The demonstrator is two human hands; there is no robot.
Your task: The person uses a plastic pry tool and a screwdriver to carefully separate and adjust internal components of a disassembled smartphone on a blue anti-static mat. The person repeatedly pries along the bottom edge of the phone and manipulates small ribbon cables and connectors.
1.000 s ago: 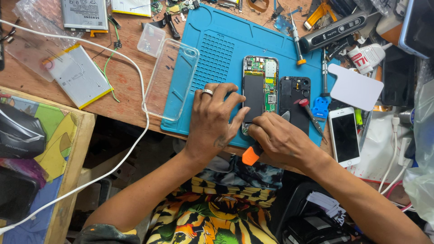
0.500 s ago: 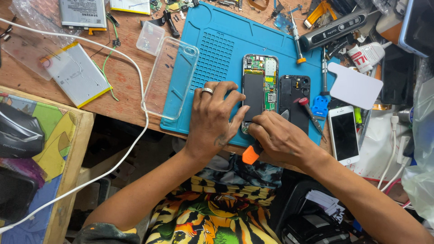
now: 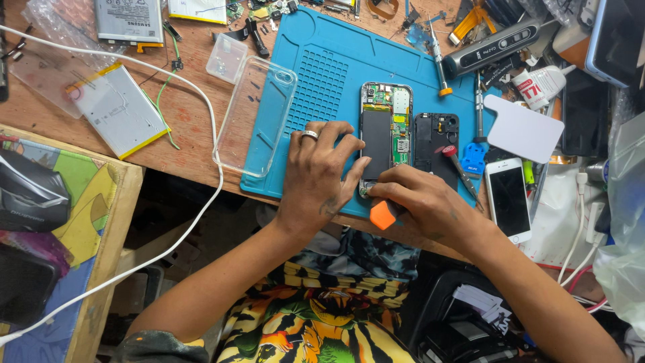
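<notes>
Little has shifted since the earlier frames: both hands stay at the near end of the opened phone (image 3: 385, 138) on the blue mat (image 3: 322, 81). From the head view, the left hand (image 3: 316, 178) lies flat, fingers spread, pinning the phone's lower edge; the right hand (image 3: 423, 202) is closed around an orange-handled tool (image 3: 383, 215) whose tip is hidden. The phone looks light, stiff and fragile, its board exposed, so it is best held by the metal frame edges. A black back cover (image 3: 435, 144) lies just beside it.
</notes>
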